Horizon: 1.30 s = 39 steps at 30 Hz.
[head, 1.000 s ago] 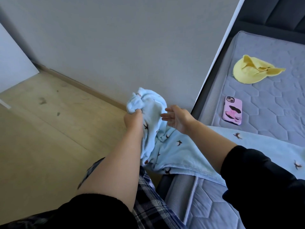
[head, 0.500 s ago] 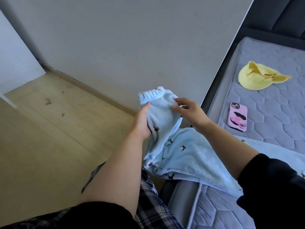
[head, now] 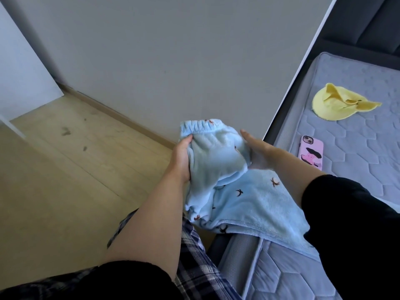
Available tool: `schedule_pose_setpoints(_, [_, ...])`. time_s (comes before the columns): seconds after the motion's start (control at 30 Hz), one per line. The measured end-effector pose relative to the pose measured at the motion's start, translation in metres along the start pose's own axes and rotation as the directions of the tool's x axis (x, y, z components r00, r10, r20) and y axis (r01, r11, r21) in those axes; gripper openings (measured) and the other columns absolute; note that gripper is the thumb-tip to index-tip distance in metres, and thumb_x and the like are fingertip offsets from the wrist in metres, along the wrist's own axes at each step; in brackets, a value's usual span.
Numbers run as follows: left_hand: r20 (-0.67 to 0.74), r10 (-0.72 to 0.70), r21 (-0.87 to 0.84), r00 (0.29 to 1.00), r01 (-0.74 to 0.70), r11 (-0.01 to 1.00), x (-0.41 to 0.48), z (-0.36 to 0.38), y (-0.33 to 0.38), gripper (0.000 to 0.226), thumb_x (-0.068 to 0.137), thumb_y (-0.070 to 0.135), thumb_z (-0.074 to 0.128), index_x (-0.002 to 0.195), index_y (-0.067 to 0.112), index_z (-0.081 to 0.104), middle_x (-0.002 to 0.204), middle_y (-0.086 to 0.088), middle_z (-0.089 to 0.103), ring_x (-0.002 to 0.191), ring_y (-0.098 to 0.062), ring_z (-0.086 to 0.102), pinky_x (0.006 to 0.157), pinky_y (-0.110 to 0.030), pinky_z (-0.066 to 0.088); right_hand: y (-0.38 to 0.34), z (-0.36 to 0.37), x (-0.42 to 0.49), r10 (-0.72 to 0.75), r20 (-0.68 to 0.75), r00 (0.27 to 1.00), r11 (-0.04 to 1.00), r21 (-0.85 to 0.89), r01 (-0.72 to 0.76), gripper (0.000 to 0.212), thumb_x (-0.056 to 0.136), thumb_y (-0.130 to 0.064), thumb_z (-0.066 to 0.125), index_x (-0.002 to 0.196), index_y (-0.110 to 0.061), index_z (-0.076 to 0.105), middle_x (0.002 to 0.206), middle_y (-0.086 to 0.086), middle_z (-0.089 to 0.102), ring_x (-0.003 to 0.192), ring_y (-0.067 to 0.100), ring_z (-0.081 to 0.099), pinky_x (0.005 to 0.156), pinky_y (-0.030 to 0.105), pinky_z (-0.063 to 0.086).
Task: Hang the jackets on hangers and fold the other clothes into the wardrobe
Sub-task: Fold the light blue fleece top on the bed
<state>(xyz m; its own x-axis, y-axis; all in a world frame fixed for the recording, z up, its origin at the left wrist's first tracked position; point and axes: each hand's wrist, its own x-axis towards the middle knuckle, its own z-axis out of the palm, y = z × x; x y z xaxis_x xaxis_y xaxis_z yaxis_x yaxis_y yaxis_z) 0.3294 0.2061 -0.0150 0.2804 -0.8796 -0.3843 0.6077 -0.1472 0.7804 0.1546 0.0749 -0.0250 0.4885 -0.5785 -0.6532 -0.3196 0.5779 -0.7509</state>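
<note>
Bedside, against a plain grey wall (head: 173, 61), the left hand (head: 180, 161) grips a pale blue fleece garment (head: 216, 152) with gathered elastic band; the right hand (head: 257, 152) presses flat, fingers (head: 246, 136) straight, against its other side. Its tail drapes the quilted grey mattress (head: 357, 152) edge; wooden floor (head: 65, 174) lies open left.

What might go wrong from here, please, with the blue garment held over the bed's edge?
Only the left hand grips the blue garment; the right hand lies flat against it, so the bunched part may slip loose. Its lower part hangs off the mattress edge and might slide to the floor.
</note>
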Motion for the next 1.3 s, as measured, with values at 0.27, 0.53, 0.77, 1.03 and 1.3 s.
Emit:
schedule_pose_setpoints(0.27, [-0.156,0.082,0.023,0.984,-0.08,0.997,-0.002,0.0,0.01,0.035,0.098,0.031,0.042,0.085,0.01,0.067,0.072,-0.005,0.071,0.08,-0.021,0.066,0.077,-0.03,0.051,0.001,-0.001,0.005,-0.43,-0.57,0.7,0.892,-0.386,0.233,0.021,0.084,-0.013,0.069,0.103,-0.002,0.069,0.089,0.006,0.062,0.078,0.018,0.056,0.068,0.025,0.042])
schedule_pose_setpoints(0.53, [-0.094,0.07,0.002,0.993,-0.07,0.998,-0.004,0.007,0.007,0.026,0.096,0.024,0.04,0.097,0.01,0.062,0.082,-0.007,0.069,0.078,-0.019,0.064,0.069,-0.028,0.05,-0.022,0.023,-0.014,-0.01,-0.295,0.955,1.0,-0.015,0.005,0.052,0.1,-0.049,0.032,0.105,-0.003,0.055,0.088,0.014,0.063,0.071,0.026,0.06,0.066,0.034,0.047])
schedule_pose_setpoints(0.77, [0.2,-0.168,0.707,0.965,-0.023,0.707,-0.016,0.018,-0.007,0.048,0.072,0.004,0.049,0.119,0.01,0.058,0.116,-0.012,0.058,0.104,-0.027,0.052,0.09,-0.037,0.043,-0.037,0.0,-0.025,0.134,0.03,0.991,0.986,0.101,-0.136,0.09,0.085,-0.078,0.026,0.123,0.002,0.049,0.097,0.016,0.065,0.082,0.029,0.067,0.064,0.035,0.058])
schedule_pose_setpoints(1.03, [0.435,-0.271,0.869,0.859,-0.322,0.374,-0.026,0.04,-0.032,0.076,0.084,-0.007,0.044,0.153,0.016,0.019,0.159,0.01,0.007,0.144,-0.01,0.012,0.094,-0.017,0.021,-0.013,0.0,-0.028,0.194,-0.125,0.973,0.968,-0.133,-0.211,0.025,0.093,-0.026,0.06,0.104,-0.004,0.058,0.091,0.011,0.068,0.077,0.021,0.067,0.06,0.03,0.058])
schedule_pose_setpoints(1.3, [0.516,-0.355,0.594,0.779,-0.027,0.804,-0.02,0.04,-0.038,0.052,0.096,0.03,0.049,0.147,0.022,0.037,0.151,0.01,0.033,0.138,-0.012,0.032,0.115,-0.034,0.024,0.0,-0.024,-0.045,-0.007,-0.294,0.956,0.992,0.117,0.043,0.024,0.087,-0.004,0.047,0.108,-0.004,0.059,0.097,0.013,0.064,0.088,0.025,0.064,0.093,0.037,0.05])
